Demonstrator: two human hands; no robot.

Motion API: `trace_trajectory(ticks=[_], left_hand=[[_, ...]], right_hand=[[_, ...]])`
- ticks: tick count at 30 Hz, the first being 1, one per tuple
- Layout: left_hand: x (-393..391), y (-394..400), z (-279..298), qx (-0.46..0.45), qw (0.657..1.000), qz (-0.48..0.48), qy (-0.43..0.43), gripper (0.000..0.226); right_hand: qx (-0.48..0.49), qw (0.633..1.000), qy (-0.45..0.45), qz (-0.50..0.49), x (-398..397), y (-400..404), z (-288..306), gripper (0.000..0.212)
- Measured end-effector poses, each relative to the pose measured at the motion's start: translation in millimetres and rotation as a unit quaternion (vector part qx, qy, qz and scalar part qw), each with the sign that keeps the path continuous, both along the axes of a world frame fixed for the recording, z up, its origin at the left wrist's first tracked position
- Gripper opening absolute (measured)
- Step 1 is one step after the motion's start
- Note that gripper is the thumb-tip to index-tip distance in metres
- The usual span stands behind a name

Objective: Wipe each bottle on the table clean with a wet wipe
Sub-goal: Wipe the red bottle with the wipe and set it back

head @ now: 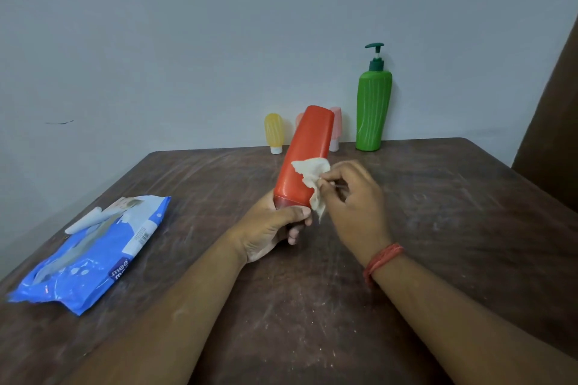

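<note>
L hand grips the red bottle round its lower end, thumb across the front, fingers curled behind. Bottle is lifted off the table, tilted w/ its top leaning away & a bit to the right, roughly mid-table in front of the person.

R hand pinches a crumpled whitish wipe btwn thumb & fingertips; wipe lies against the bottle's right side, upper part spread on the red surface, lower tail hanging down next to the L thumb. Red thread band on the R wrist.

At the far edge of the table, against the wall: green pump bottle upright, right of the red one; small yellow bottle standing cap-down, left of it; small pink bottle mostly hidden behind the red bottle. A 2nd pinkish shape peeks out at the red bottle's left edge, can't tell what it is.

Blue wipes pack lies flat on the near-left part of the table, flap peeled up, well apart from the hands. Table top is dark brown, scuffed w/ pale streaks. Dark brown surface at far right edge, unclear what.
</note>
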State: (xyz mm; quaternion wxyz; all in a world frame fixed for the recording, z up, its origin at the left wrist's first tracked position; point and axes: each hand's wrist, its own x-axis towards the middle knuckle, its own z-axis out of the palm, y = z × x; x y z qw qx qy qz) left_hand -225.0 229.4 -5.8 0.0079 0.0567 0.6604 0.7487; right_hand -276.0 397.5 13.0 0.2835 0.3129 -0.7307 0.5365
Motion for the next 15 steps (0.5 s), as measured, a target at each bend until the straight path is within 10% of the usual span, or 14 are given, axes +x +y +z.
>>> trace_trajectory(ticks=[6,15], left_hand=[[-6,-1,-6,-0.110,0.993,0.033,0.006,0.058],[-16,-7,-7,-0.204,0.964,0.168,0.031,0.055]], right_hand=[[-0.200,0.953,-0.212,0.085,-12,6,13,0.020],[-0.179,0.980,-0.065,0.064,8,8,35,0.021]])
